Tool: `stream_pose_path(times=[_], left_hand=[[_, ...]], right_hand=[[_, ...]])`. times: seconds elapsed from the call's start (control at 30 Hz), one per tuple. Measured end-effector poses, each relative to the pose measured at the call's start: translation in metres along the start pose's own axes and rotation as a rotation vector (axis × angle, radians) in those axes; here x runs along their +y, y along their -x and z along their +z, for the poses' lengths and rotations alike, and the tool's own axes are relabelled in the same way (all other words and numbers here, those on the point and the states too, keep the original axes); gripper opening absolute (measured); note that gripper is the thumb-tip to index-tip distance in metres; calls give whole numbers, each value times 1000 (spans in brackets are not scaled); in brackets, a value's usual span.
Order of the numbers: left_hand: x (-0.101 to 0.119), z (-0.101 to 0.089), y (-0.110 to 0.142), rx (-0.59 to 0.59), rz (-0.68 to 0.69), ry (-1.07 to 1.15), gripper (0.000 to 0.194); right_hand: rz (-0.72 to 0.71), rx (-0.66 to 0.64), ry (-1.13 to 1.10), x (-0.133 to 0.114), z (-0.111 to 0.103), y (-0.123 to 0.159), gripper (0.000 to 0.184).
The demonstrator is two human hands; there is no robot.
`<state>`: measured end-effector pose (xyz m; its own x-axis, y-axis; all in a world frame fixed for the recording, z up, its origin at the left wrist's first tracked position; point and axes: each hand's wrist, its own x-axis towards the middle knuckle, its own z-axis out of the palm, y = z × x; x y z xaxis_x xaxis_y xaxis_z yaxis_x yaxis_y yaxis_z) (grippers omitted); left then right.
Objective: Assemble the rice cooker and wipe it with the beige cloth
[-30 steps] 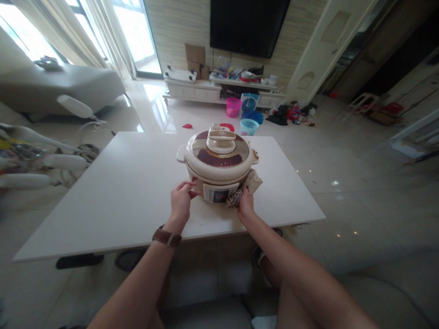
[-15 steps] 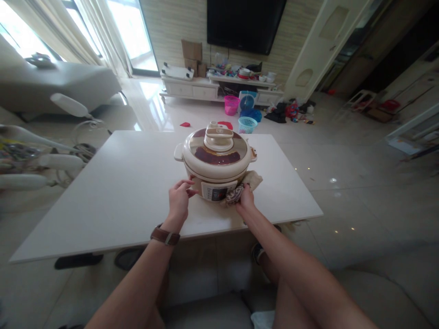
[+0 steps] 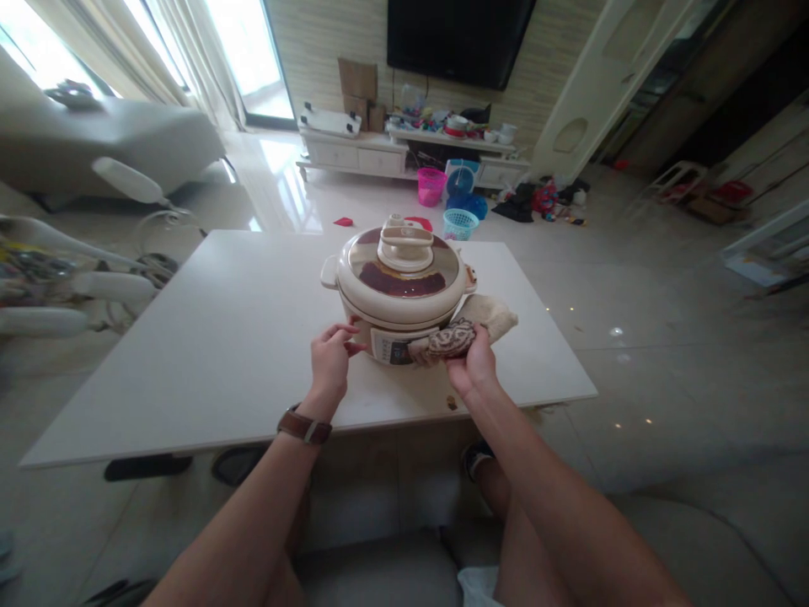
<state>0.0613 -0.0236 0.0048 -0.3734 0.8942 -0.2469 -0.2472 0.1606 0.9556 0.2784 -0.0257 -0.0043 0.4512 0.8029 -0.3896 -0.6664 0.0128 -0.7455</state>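
One electric cooker (image 3: pixel 399 295), cream, lidded, standing upright on a white tabletop (image 3: pixel 253 354), about midway across it. Lid (image 3: pixel 408 282): dark reddish-brown and clear, with a cream handle (image 3: pixel 406 237) on top. Front panel (image 3: pixel 383 346): pale, with a dark display, its right part hidden by cloth (any lettering is too small to read). One left grip (image 3: pixel 329 362), fingers parted and loosely curled, their tips at the cooker's lower left side; whether they press on it, I cannot tell. One brown-strapped wristwatch (image 3: pixel 304 426), worn on the left wrist. One right grip (image 3: pixel 475 364), closed on a bunched cloth (image 3: pixel 452 337), beige with a brown-and-white patterned part, held against or just before the cooker's lower right front. One small brown scrap (image 3: pixel 451 403), lying on the tabletop near its front edge, just below the right grip. Beyond, on the floor: one pink basket (image 3: pixel 431 187) and one light-blue basket (image 3: pixel 460 224). Against the far wall: one low white cabinet (image 3: pixel 334 156), items heaped on it, beneath a black television (image 3: pixel 458 42).
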Motion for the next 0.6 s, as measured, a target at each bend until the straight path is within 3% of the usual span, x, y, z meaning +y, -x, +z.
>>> stream_pose_path(times=[0.2,0.43,0.53,0.6], left_hand=[[-2,0,0,13,1,5,12],[-3,2,0,54,12,-2,10],[-3,3,0,65,10,0,11],[-3,3,0,65,10,5,11]], right_hand=[[-72,-93,26,-8,-7,-12,29],[3,73,197,62,-21,-44,22],[-175,68,354,85,-28,-61,25],[-437,-64,476,93,-33,-71,29]])
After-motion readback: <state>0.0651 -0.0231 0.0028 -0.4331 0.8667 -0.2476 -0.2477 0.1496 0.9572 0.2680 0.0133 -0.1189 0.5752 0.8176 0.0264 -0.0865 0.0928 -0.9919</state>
